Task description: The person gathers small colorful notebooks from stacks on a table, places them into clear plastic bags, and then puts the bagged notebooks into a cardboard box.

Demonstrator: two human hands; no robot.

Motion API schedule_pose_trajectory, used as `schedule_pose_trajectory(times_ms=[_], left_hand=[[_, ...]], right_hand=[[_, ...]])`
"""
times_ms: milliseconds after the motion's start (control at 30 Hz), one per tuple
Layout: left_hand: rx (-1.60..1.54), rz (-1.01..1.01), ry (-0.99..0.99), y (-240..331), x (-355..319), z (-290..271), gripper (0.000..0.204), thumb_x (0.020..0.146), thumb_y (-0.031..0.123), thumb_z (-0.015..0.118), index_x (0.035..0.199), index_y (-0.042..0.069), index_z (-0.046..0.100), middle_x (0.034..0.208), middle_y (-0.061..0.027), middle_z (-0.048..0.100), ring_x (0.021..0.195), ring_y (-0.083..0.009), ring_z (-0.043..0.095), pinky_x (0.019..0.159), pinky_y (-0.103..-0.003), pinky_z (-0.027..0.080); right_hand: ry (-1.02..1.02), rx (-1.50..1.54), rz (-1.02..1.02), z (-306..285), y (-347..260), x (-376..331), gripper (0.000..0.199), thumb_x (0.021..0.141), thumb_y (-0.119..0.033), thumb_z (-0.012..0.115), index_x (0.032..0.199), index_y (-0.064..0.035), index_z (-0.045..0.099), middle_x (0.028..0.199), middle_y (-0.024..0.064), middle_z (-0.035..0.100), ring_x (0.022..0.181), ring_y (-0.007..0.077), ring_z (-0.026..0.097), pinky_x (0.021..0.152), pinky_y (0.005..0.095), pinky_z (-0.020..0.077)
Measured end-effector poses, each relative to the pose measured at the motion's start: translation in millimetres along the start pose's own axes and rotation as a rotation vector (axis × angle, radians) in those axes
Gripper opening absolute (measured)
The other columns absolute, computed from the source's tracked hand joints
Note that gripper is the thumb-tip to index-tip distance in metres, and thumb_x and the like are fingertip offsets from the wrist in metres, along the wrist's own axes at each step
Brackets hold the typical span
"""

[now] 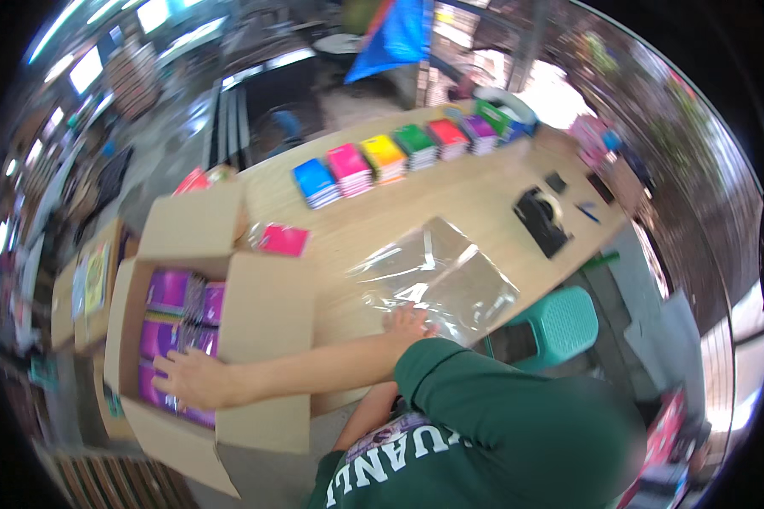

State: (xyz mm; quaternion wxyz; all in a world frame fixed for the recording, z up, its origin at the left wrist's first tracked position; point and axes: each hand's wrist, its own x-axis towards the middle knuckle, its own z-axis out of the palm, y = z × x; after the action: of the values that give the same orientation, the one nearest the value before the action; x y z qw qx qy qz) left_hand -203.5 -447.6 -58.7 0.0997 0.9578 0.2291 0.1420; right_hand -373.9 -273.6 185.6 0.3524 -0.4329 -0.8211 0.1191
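My right arm, in a dark green sleeve, reaches across to the left over an open cardboard box. My right hand is palm down on the purple packs stacked inside, its fingers apart. What lies under the palm is hidden. My left hand rests at the near edge of some clear plastic bags on the table, fingers spread; its forearm passes beneath my right arm. A small bag with a pink notebook lies beside the box.
Stacks of blue notebooks, pink, yellow, green, red and purple ones line the table's far side. A black tape dispenser and a blue pen lie at the right. A green plastic stool stands against the near edge.
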Motion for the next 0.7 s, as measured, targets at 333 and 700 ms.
schedule_pose_trajectory(times_ms=[333, 700], left_hand=[[-0.107, -0.185, -0.302, 16, 91, 6, 0.073, 0.066, 0.042, 0.084, 0.129, 0.019, 0.057, 0.14, -0.0174, 0.043, 0.13, -0.0393, 0.039, 0.1, -0.066, 0.032], [0.002, -0.328, -0.525, 6, 160, 27, 0.121, 0.047, 0.045, 0.093, 0.149, 0.028, 0.03, 0.155, -0.0199, 0.023, 0.136, -0.0433, 0.033, 0.098, -0.067, 0.035]], right_hand=[[1.261, -0.484, 0.982, -259, 204, -532, 0.044, 0.078, -0.008, 0.076, 0.119, -0.0063, 0.06, 0.119, 0.0124, 0.057, 0.105, 0.0278, 0.059, 0.089, 0.0391, 0.049], [0.298, -1.026, 1.99, -469, 347, -911, 0.046, 0.083, -0.009, 0.061, 0.128, -0.0046, 0.053, 0.125, 0.0156, 0.058, 0.122, 0.0358, 0.052, 0.099, 0.0453, 0.046]])
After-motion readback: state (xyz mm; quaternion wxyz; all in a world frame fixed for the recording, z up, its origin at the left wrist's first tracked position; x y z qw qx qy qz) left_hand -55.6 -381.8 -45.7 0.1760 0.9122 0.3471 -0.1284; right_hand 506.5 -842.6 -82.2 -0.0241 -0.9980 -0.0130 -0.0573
